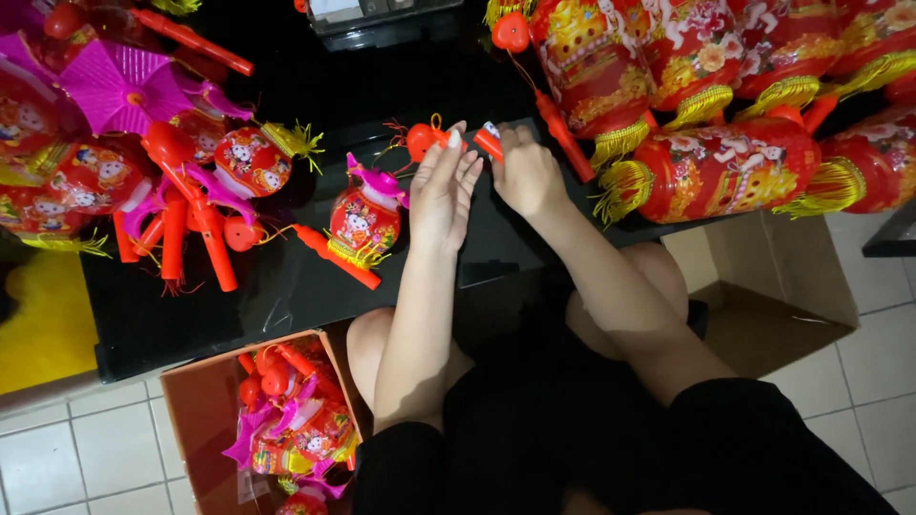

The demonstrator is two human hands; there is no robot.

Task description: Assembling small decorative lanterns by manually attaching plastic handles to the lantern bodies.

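Black tabletop (286, 296) fills the middle of the head view, with pale floor tiles (95, 448) seen at the lower left and right. At the upper centre, the left hand (444, 191) is held with fingers extended and close together, its fingertips touching a small red piece (423, 139). Just beside it, the right hand (527, 174) is curled, pinching a short red handle (489, 143). Below and left of the hands, 1 small red lantern (364, 221) lies on the tabletop. Large red lanterns (716, 167) with yellow tassels are piled at the upper right. At the lower left, a cardboard box (196, 420) holds more small lanterns.
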